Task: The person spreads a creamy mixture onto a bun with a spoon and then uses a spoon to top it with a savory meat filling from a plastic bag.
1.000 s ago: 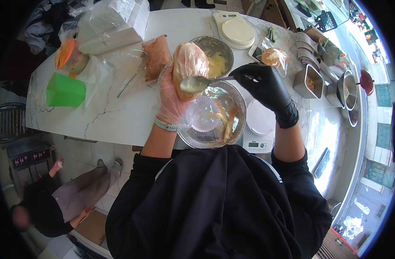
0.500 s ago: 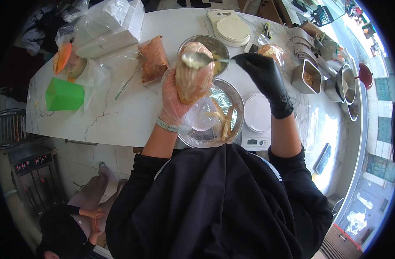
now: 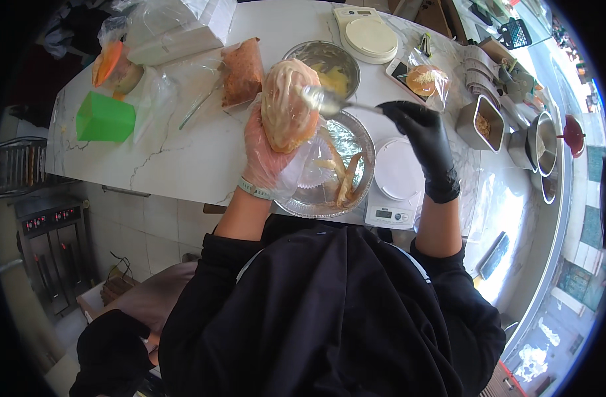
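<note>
1. head view: a cream-coated bread roll (image 3: 288, 109) is held up above the tabletop (image 3: 157, 155) by the left hand (image 3: 262, 153), which is covered by a clear plastic glove.
2. a spoon (image 3: 346, 104) is gripped by its handle in the black-gloved right hand (image 3: 417, 135); its blurred tip is held at the roll's right side, and whether contact is made cannot be told.
3. pale strips (image 3: 346, 182) are contained in a round foil tray (image 3: 314, 211), set beside a white scale (image 3: 397, 171).
4. yellow cream (image 3: 334, 79) is held in a metal bowl (image 3: 308, 50).
</note>
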{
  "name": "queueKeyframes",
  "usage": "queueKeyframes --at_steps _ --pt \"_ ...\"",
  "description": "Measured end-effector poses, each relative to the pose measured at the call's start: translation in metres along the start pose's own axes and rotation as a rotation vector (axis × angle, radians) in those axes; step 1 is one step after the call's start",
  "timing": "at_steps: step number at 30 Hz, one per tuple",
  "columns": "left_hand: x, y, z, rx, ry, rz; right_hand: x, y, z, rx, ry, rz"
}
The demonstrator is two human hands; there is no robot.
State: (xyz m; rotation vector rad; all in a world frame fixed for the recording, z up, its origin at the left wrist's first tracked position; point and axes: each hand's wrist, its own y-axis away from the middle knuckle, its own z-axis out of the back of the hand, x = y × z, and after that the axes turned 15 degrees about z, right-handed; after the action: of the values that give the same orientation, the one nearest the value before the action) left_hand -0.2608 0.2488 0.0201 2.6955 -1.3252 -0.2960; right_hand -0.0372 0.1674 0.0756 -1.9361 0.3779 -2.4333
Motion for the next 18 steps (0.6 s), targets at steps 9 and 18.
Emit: queueKeyframes --at_steps 9,18 --pt "-0.01 0.015 0.008 0.069 -0.014 0.09 0.004 0.008 -0.039 0.035 0.189 0.176" --pt "-0.088 0.072 0.014 0.033 -0.115 0.248 0.041 -0.009 -0.116 -0.187 0.234 0.154"
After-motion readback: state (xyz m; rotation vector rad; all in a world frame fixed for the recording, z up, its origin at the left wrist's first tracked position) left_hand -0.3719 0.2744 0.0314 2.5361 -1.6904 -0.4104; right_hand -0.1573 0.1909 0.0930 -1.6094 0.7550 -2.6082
